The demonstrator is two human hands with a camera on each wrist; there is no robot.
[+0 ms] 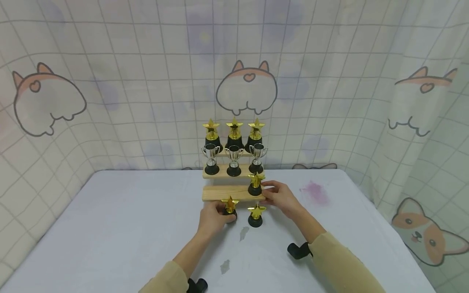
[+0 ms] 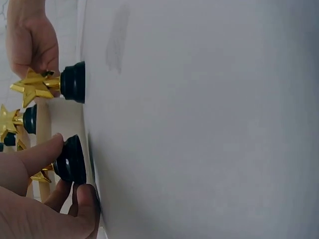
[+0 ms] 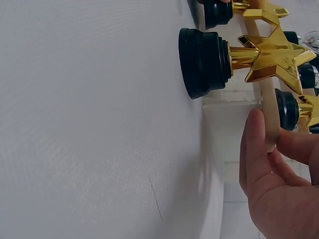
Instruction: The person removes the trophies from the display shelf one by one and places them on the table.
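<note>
My left hand (image 1: 211, 219) pinches a small gold star trophy (image 1: 230, 205) by its black base, low in front of the stepped wooden stand (image 1: 224, 193). The left wrist view shows thumb and fingers on opposite sides of that base (image 2: 73, 160). At the right end of the stand's lowest step, my right hand (image 1: 281, 198) grips the board's edge, fingers beneath and thumb on top beside a star trophy (image 1: 255, 186) standing there. Another star trophy (image 1: 255, 216) stands upright on the table, between the two hands and nearer to me.
Three silver cups (image 1: 233, 156) stand on the middle step, and three taller gold star trophies (image 1: 234, 134) on the top one. A white cloth covers the table (image 1: 121, 236). Behind the stand hangs a checked curtain (image 1: 154, 106) with dog drawings.
</note>
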